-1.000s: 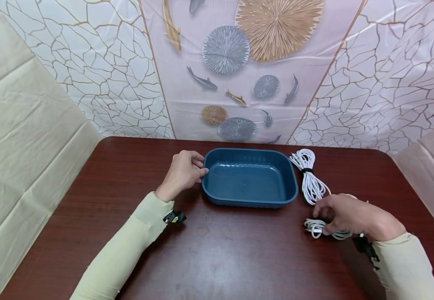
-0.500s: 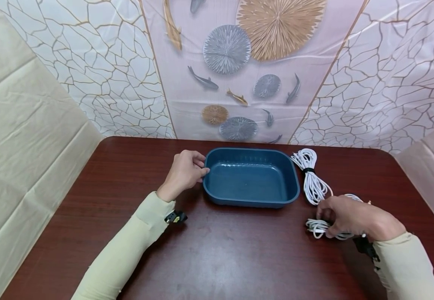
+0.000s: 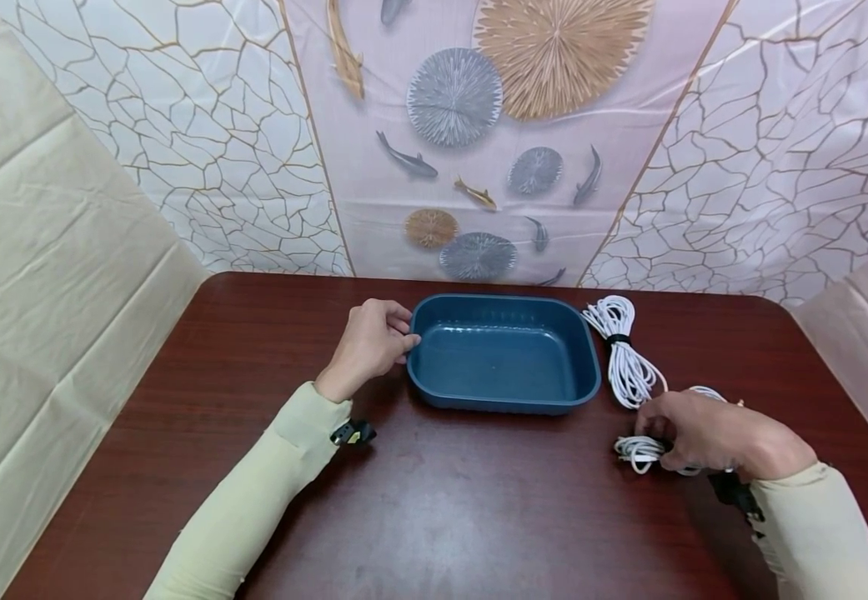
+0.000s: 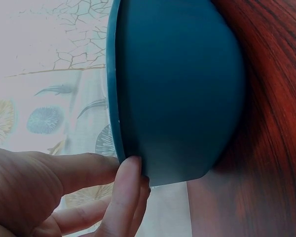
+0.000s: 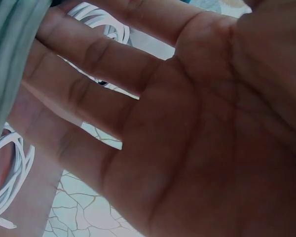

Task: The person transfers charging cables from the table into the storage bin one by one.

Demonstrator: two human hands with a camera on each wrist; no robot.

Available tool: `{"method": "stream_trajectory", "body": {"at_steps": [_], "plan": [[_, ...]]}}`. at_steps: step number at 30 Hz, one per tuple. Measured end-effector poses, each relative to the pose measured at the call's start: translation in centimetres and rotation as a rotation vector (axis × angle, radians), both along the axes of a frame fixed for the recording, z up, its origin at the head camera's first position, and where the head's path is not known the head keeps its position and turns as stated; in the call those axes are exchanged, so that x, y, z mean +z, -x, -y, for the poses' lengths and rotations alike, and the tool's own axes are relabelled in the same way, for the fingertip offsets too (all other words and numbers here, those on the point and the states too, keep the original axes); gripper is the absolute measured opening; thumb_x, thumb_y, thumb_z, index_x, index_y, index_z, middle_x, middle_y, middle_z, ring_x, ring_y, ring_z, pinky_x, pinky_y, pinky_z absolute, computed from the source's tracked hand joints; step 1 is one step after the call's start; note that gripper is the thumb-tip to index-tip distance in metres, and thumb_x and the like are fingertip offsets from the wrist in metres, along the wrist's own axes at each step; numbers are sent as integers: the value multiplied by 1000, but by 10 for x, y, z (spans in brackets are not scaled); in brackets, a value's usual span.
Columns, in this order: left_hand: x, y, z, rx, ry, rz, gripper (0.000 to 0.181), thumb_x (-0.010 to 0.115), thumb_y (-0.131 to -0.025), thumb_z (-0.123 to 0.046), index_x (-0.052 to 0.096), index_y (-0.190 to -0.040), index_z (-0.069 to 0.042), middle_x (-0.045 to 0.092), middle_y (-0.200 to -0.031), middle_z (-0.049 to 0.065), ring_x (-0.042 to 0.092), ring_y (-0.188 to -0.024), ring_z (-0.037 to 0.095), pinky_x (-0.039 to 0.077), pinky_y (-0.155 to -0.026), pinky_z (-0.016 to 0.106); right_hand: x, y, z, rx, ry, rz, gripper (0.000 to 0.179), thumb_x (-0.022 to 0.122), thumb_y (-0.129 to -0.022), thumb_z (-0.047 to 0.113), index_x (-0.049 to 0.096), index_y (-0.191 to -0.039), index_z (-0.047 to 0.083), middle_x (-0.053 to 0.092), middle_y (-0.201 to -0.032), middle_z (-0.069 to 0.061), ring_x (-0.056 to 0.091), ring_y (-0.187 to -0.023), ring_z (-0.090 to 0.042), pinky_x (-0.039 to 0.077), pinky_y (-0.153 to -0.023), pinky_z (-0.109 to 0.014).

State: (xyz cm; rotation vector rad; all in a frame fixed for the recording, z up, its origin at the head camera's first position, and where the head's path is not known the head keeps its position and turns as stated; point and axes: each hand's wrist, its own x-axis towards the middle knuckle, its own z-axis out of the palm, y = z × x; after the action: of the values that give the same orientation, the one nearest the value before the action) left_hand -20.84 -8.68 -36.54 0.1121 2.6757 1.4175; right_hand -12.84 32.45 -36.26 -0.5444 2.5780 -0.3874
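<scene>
Nearest, the pale cable [image 3: 634, 451] lies right of the blue tray [image 3: 494, 367], long axis roughly sideways, loops pointing left; the right hand [image 3: 722, 435] grips it from above, thumb and fingers either side. Farther out, the left hand [image 3: 372, 337] pinches the tray's left rim, probably steadying it. Just right, a tied cord [image 3: 624, 365] slants.

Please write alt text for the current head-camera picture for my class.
A left hand pinches a blue tray by its rim on a dark table, while the right hand curves over a small pale cable coil. Beside the tray lies a black-tied white cable bundle.
</scene>
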Motion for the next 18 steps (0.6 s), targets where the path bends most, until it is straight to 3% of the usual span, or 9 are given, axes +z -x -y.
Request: {"method": "stream_trajectory", "body": {"at_steps": [18], "plan": [[1,-2,-1,5,7,1,31,77,-90,-8,70,-118,3,72,-103,16,74,-65,16,65,-59,29,5,-4,0,-52,24,13,30,82,-72,4,67,-91,22,62,-80,9,51,-71,-4,45,-56,-20]]}}
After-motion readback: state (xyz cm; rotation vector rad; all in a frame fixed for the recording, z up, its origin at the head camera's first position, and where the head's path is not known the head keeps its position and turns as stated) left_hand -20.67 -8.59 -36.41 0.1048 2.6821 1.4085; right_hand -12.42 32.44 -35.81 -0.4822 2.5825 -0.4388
